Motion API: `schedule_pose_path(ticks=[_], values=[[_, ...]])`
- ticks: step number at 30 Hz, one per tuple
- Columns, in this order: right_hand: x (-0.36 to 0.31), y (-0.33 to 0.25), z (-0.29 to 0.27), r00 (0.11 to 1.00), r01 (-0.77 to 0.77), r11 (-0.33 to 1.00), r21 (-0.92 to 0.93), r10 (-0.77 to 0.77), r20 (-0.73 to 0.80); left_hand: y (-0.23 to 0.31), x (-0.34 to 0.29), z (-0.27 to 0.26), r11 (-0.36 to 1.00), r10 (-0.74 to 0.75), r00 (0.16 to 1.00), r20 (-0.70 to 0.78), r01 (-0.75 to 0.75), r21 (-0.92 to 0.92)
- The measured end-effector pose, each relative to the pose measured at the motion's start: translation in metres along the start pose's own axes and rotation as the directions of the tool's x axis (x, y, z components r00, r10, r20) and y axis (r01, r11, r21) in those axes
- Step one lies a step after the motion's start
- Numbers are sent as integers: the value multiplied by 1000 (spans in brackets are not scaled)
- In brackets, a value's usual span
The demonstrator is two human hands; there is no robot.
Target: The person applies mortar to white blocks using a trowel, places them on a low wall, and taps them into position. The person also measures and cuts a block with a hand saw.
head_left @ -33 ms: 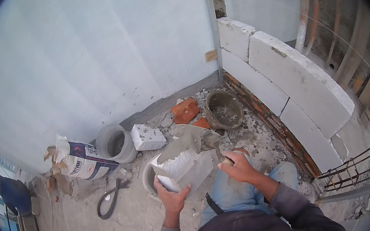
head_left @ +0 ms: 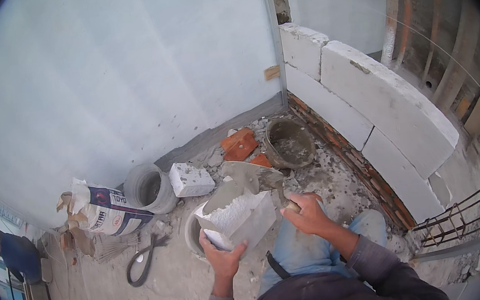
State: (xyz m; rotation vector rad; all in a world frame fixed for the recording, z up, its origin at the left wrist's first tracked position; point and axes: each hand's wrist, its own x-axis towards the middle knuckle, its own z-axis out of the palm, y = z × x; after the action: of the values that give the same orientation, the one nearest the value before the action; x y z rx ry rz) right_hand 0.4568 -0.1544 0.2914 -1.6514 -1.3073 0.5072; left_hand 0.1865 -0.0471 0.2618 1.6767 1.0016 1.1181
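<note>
A white lightweight concrete block [head_left: 245, 218] is tilted over a pale bucket [head_left: 192, 231], its cut face rough and crumbly. My left hand [head_left: 224, 257] grips the near left corner, thumb on one side and fingers on the other. My right hand [head_left: 308, 213] is closed round the handle of a trowel [head_left: 246, 172]. The trowel's broad blade, smeared with grey mortar, lies past the block's far end; I cannot tell whether they touch. The block hides most of the bucket's opening.
A wall of white blocks [head_left: 365, 98] stands on brickwork at right. Ahead are a mortar-caked tub [head_left: 290, 142], red brick pieces [head_left: 239, 144], a smaller white block [head_left: 191, 179], a translucent bucket [head_left: 150, 188] and a torn bag [head_left: 109, 208]. Bent rebar [head_left: 470, 214] juts in at right.
The block's right side was smeared by motion and is now sharper. Both hands keep their grips, and the whole view has shifted very slightly.
</note>
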Motion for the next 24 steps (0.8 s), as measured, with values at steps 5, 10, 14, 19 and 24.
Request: schedule_pose_path(ticks=[5, 10, 14, 19, 24], values=[[27, 11, 30, 952, 152, 936, -317, -226, -209, 9, 13, 11, 985, -72, 997, 42, 78, -157], [9, 19, 48, 910, 288, 893, -346, -367, -190, 10, 21, 13, 933, -171, 984, 43, 175, -314], [2, 20, 34, 879, 403, 819, -409, -471, -76, 7, 26, 10, 898, -203, 978, 49, 206, -389], [10, 10, 4, 934, 355, 919, -173, -355, 35, -1, 25, 8, 875, -241, 970, 12, 223, -429], [18, 2, 1, 884, -434, 715, 548, 219, 414, -23, 12, -25, 725, -374, 927, -20, 279, -630]])
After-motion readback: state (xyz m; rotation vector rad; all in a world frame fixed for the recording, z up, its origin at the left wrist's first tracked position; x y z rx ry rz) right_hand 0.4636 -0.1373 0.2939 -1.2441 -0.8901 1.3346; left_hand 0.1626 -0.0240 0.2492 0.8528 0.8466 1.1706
